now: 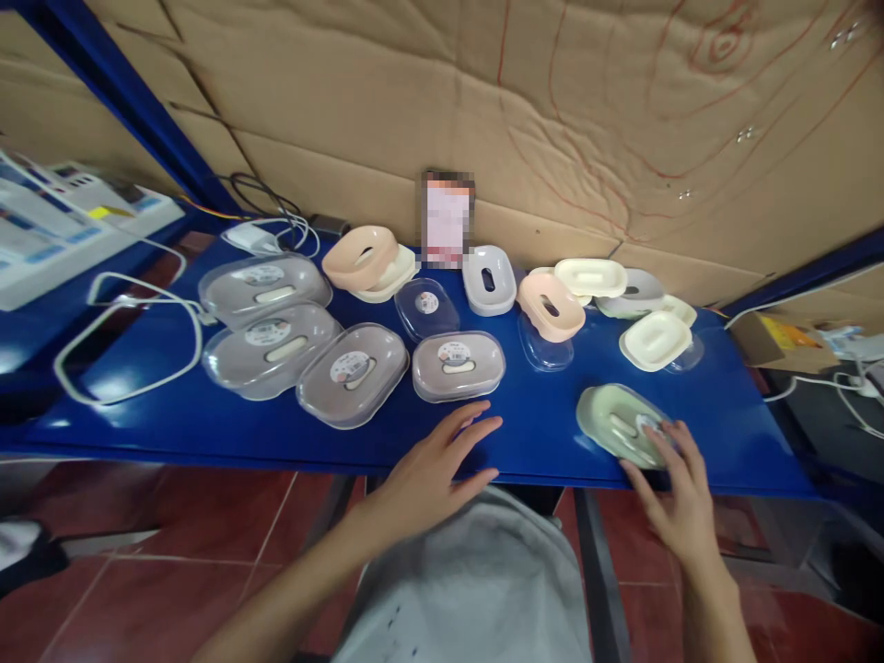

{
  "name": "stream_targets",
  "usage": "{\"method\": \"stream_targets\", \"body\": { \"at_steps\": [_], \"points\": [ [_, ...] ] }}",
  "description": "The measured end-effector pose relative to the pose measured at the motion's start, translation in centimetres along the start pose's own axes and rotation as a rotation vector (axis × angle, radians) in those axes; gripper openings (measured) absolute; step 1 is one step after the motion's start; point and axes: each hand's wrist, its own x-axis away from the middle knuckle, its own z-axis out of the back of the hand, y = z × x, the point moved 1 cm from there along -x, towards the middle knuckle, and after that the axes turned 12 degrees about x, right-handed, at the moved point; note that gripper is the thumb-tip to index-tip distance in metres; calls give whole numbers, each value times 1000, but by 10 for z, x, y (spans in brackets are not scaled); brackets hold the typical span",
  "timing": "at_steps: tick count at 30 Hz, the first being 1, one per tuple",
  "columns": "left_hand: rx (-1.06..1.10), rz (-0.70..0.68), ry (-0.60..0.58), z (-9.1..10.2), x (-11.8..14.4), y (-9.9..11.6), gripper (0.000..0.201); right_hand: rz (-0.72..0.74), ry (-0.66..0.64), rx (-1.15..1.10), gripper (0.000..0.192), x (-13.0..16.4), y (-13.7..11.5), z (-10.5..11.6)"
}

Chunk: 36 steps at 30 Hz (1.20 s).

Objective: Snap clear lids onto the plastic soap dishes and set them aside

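Note:
My right hand (680, 488) rests its fingers on a green soap box (614, 419) with a clear lid, near the front edge of the blue table. Its thumb lies at the box's near side and the other fingers are over its right end. My left hand (442, 465) is held above the front edge with its fingers apart and nothing in them. Closest to it is a grey lidded soap box (459, 378) with a round label. Another grey lidded soap box (355, 378) lies left of that one.
Several more soap box parts stand behind: a peach tray (363, 258), a grey tray (489, 287), a cream tray (656, 343) and a loose clear lid (428, 308). A blurred-out upright panel (447, 221) leans on the cardboard. A white cable (128, 401) curls at the left.

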Motion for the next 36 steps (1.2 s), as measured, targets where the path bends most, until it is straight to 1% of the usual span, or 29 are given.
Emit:
{"method": "stream_targets", "body": {
  "at_steps": [1,3,5,6,8,9,12,13,15,17,19,22,25,27,28,29,31,33,34,35,36],
  "points": [
    [-7,-3,0,0,0,0,58,-24,28,30,62,0,15,2],
    [-21,-12,1,-1,-1,0,53,-20,81,118,62,-7,39,6],
    [-40,-24,10,-1,-1,1,47,10,144,207,62,-23,47,9],
    [-49,-30,16,-2,-1,1,45,26,173,228,62,-34,43,9],
    [-68,-40,26,-2,-1,1,42,54,190,202,62,-57,24,5],
    [-76,-44,29,-2,-1,1,41,82,167,164,60,-69,8,0],
    [-99,-58,34,-3,0,-1,37,226,-5,81,50,-100,-45,-27],
    [-104,-65,36,-3,0,-1,36,267,-76,73,51,-109,-60,-37],
    [-112,-79,38,-3,1,-2,35,321,-164,80,56,-122,-83,-53],
    [-115,-95,42,-3,1,-2,34,351,-205,97,56,-130,-93,-62],
    [-114,-111,52,-4,0,-3,34,368,-208,118,46,-135,-92,-62],
    [-102,-159,82,-6,1,-3,32,350,-128,165,32,-144,-86,-52],
    [-77,-300,166,-1,5,5,36,304,-28,202,35,-161,-85,-47],
    [-105,-400,256,13,6,15,47,287,-14,219,42,-174,-85,-53],
    [-141,-426,306,24,6,21,52,285,-25,215,44,-180,-84,-59],
    [-191,-435,354,37,3,27,53,284,-42,202,44,-186,-82,-66],
    [-312,-403,443,71,-6,37,45,278,-67,158,40,-193,-76,-79],
    [-452,-357,501,108,-20,42,34,258,-56,115,37,-196,-69,-86],
    [-535,-306,528,127,-28,42,30,244,-37,102,36,-194,-65,-86],
    [-612,-229,547,144,-36,40,30,230,-14,95,37,-192,-62,-84],
    [-681,-119,554,159,-44,37,33,217,11,84,37,-187,-61,-79]
  ]
}}
